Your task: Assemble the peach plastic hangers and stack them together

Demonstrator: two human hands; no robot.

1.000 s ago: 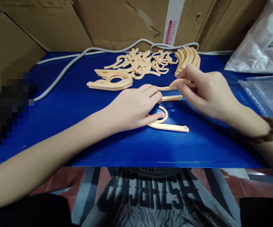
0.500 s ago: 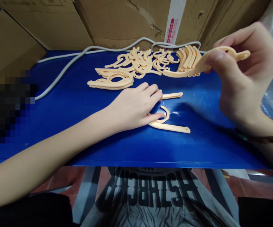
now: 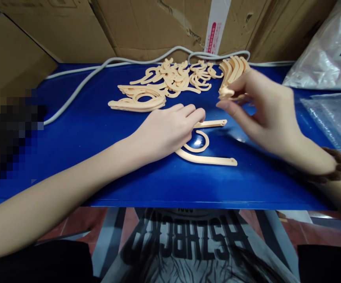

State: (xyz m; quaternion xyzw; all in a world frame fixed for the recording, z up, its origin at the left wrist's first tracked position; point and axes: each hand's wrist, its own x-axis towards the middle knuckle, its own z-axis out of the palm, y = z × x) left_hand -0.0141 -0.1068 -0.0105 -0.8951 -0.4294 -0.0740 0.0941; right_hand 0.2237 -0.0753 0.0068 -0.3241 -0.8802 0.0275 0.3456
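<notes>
My left hand (image 3: pixel 170 127) lies on the blue table, its fingers curled together over cream plastic hanger parts. From under it stick out a short straight bar end (image 3: pixel 214 124), a round hook (image 3: pixel 207 143) and a longer bent hanger arm (image 3: pixel 208 159). How the parts meet beneath the palm is hidden. Raised to the right, my right hand (image 3: pixel 267 108) pinches a cream hanger piece (image 3: pixel 226 92) between thumb and fingers; it is seen nearly end-on. Just behind that hand stands a row of curved hanger arms (image 3: pixel 232 68).
Loose hooks (image 3: pixel 173 76) are heaped at the back of the blue table (image 3: pixel 123 177), with stacked hanger arms (image 3: pixel 137 104) in front. A grey cable (image 3: pixel 84 82) runs along cardboard boxes (image 3: pixel 158 27). Plastic bags (image 3: pixel 320 59) lie at the right.
My right hand has come left and turned, swinging its hanger piece from lengthwise to nearly end-on. My left index finger has drawn back from the hook, and the parts beneath have shifted slightly.
</notes>
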